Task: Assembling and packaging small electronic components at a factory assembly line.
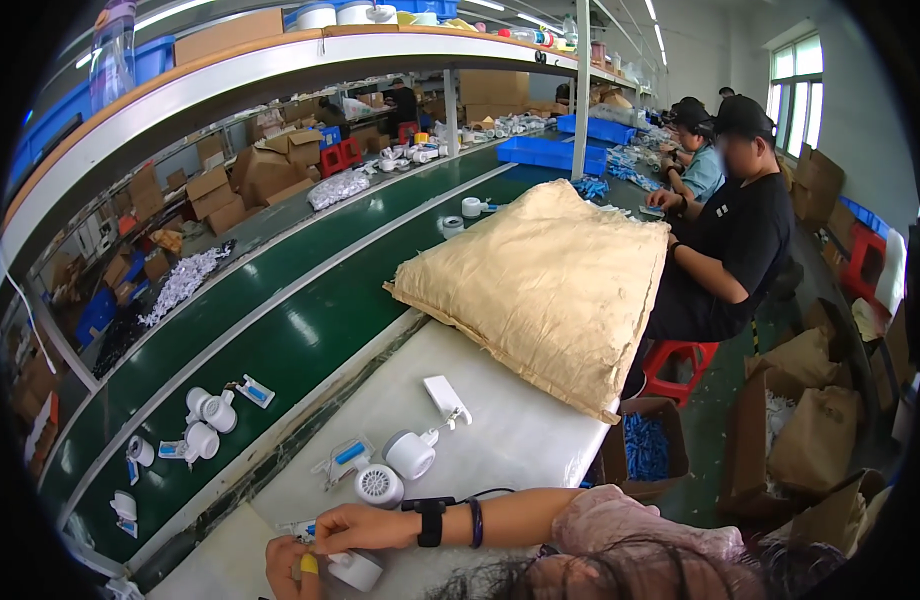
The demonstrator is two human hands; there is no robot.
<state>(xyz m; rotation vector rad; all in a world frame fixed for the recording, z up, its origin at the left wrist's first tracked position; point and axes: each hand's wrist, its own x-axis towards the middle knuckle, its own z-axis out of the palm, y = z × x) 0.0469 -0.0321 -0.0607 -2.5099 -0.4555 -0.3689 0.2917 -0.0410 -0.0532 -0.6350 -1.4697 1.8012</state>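
At the bench's near edge my two hands meet, fingers pressed together. My left hand, with yellow tape round one finger, is closed. My right hand is also closed, its fingertips touching the left ones. A small white handle part with a blue battery shows at the fingers. It appears joined to the round white fan head just under my right hand. Exactly what the fingertips pinch is hidden. Beyond them lie a grilled fan head, another white fan head, an opened handle with a blue battery and a white cover.
A large tan paper sack covers the bench's far end. Several fan parts lie on the green conveyor at left. A shelf runs overhead. A co-worker in black sits at right, near a carton of blue parts.
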